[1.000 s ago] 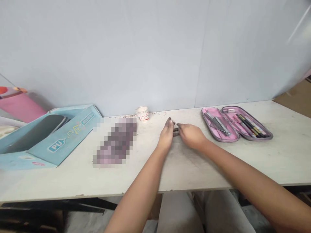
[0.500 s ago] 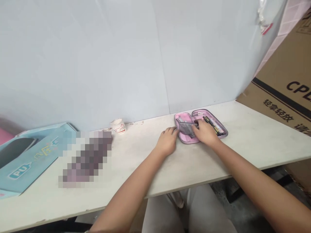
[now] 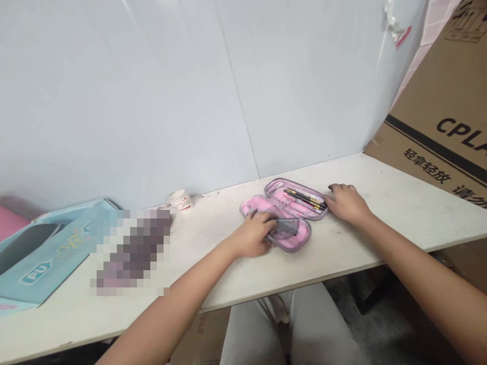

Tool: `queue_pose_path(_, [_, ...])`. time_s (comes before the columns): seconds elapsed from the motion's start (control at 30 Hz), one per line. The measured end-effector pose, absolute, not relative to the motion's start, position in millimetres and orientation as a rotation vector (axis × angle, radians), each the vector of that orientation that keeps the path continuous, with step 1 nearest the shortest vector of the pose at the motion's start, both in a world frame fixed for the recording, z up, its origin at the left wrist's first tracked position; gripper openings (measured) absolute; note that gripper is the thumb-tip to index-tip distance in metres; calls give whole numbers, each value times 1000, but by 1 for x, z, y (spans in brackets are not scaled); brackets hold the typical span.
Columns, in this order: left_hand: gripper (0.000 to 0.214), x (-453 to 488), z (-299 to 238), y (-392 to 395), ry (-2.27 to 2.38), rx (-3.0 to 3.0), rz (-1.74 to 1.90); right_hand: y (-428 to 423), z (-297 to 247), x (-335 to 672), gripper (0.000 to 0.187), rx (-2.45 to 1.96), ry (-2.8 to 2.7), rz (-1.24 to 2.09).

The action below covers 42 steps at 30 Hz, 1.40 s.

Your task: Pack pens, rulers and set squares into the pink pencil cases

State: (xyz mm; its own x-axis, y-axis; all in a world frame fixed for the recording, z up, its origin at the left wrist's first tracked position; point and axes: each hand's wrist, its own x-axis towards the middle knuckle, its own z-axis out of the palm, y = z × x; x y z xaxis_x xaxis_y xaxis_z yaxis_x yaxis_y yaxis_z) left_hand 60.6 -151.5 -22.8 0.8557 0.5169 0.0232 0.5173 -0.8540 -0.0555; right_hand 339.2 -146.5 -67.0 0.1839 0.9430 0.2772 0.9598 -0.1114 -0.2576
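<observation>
Wall: we see a pale grey wall [image 3: 133,91] across the top of the frame.
Desk: the white desk [image 3: 213,274] spans the frame below it and carries everything we list from the light-blue box down.
Carton: a brown cardboard carton [image 3: 437,152] with black print fills the right side.
Light-blue box: an open box [image 3: 64,248] marked "PU" lies at the lower left.
Pixelated shape: a mauve shape [image 3: 133,253] sits just right of that box; we cannot tell what it is.
Pencil case: the pink-lined pencil case [image 3: 303,232] lies open right of centre. Since half a second ago it has swung round, so its pen half points to the upper right and its other half lies nearer us. We judge that the handling is now on the case itself, not its contents.
Left hand: the left hand [image 3: 255,234], just outside the case earlier, now lies across its left edge with bent fingers; whether it grips or only presses, we cannot tell.
Right hand: the right hand [image 3: 347,204] has left the inside of the case for its right end, thumb at the rim; we cannot make out a firm hold.
Paper cup: a white cup [image 3: 181,201] stands near the wall, left of centre.
Grey piece: a flat grey piece [image 3: 287,227] lies in the nearer half, beside the left fingertips.
Pens: dark pens [image 3: 304,197] lie in the upper-right half.
</observation>
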Motion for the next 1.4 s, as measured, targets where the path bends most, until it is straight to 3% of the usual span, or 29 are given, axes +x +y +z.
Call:
queue_pose_path(0.13, [25, 70, -21, -197, -797, -2964, -32, -128, -68, 327, 39, -1973, -2031, 262])
queue_pose_path(0.3, [35, 77, -24, -210, -771, -2876, -48, -114, -55, 305, 29, -1855, -2002, 342])
queue_pose_path(0.5, [70, 81, -9, -179, -802, -2702, -348, -128, -42, 300, 20, -1379, -1695, 703])
queue_pose_path(0.63, [91, 85, 4, -151, -949, -2628, -488, -148, -31, 297, 24, -1213, -1653, 749])
queue_pose_path(0.83, [66, 82, 10, -127, -1162, -2647, -263, -161, -36, 302, 34, -1284, -1667, 710])
queue_pose_path(1.17, [52, 13, 25, -125, -1647, -2367, -620, -156, -55, 225, 45, -1341, -1855, 768])
queue_pose_path(1.33, [54, -20, 25, -136, -1708, -2359, -657, -149, -48, 177, 25, -1216, -1970, 666])
queue_pose_path(1.4, [56, -28, 25, -139, -1701, -2345, -634, -149, -47, 173, 29, -1275, -2078, 532])
